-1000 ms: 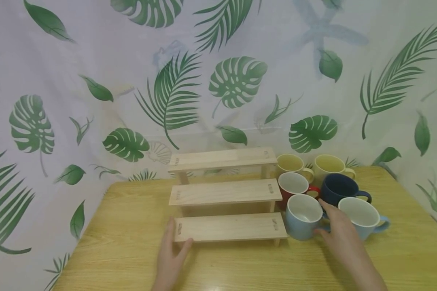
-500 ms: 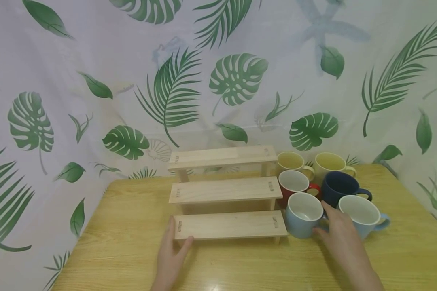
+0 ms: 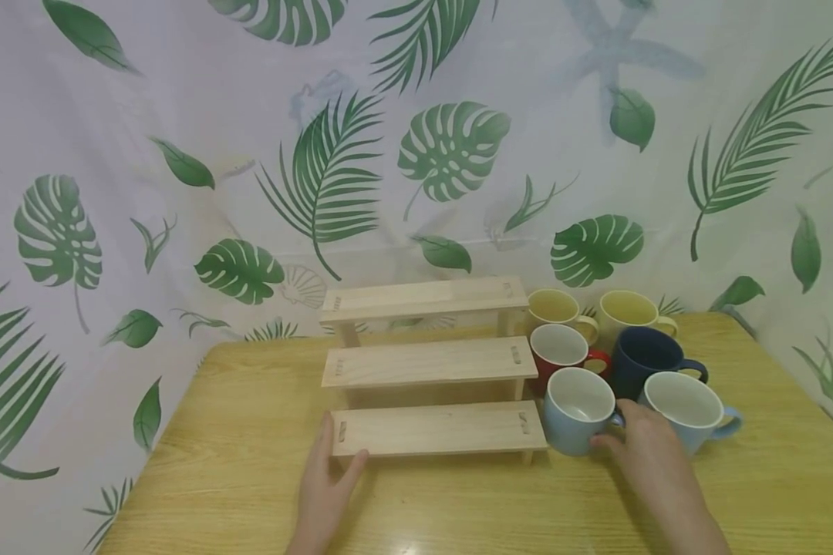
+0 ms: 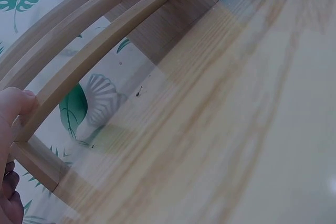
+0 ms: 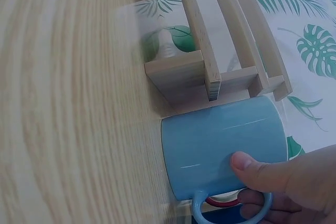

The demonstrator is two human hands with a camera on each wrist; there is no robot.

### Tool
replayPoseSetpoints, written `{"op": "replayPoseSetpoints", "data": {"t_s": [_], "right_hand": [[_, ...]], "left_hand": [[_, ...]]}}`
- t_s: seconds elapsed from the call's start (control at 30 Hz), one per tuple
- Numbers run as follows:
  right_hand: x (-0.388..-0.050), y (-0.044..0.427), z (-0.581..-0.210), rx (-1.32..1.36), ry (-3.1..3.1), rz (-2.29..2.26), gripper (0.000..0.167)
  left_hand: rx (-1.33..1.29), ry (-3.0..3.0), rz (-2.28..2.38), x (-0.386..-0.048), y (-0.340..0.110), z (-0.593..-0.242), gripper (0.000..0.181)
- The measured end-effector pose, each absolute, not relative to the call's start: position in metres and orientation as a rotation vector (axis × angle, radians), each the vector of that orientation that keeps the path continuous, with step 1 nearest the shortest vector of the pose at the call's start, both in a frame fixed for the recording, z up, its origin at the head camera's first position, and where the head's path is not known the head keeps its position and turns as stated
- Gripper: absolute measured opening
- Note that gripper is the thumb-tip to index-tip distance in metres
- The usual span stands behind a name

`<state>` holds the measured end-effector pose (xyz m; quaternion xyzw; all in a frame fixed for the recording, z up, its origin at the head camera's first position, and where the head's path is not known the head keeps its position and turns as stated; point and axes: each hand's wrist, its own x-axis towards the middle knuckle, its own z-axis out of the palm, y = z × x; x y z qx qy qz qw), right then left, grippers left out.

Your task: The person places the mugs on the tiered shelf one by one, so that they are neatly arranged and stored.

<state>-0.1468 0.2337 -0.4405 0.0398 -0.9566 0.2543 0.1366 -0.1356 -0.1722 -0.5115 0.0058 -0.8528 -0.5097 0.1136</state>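
A three-tier wooden step shelf (image 3: pixel 437 430) stands in the middle of the table. My left hand (image 3: pixel 325 478) holds the left end of its lowest step, the thumb on the front edge, as the left wrist view shows with the shelf (image 4: pixel 94 59). Beside the shelf's right end, a light blue mug (image 3: pixel 573 433) with a white inside stands upright. My right hand (image 3: pixel 655 455) holds this mug by its handle. In the right wrist view, the thumb lies on the wall of the mug (image 5: pixel 220 140) and curled fingers are behind the handle.
Close right of my right hand is a second light blue mug (image 3: pixel 694 432). Behind stand a navy mug (image 3: pixel 642 378), a red mug (image 3: pixel 541 376) with a white inside and two yellow mugs (image 3: pixel 554 308). A leaf-print cloth (image 3: pixel 416 154) hangs behind the wooden table (image 3: pixel 243 432).
My right fingers have slid lower and closer in at the light blue mug's handle, with the thumb coming against its wall. The left hand, the shelf and the mugs stay put.
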Motion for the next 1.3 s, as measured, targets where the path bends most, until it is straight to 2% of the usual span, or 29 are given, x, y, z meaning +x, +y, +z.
{"op": "replayPoseSetpoints", "data": {"t_s": [0.83,1.3], "right_hand": [[-0.143,0.238,-0.439,0.154,-2.834,0.619,0.046],[-0.147,0.244,-0.446,0.222,-2.877,0.645,0.03]], "left_hand": [[0.043,-2.524,-1.532,-0.138,-0.174,-0.515,0.088],[0.054,-2.533,-1.522,-0.136,-0.173,-0.514,0.088]]}}
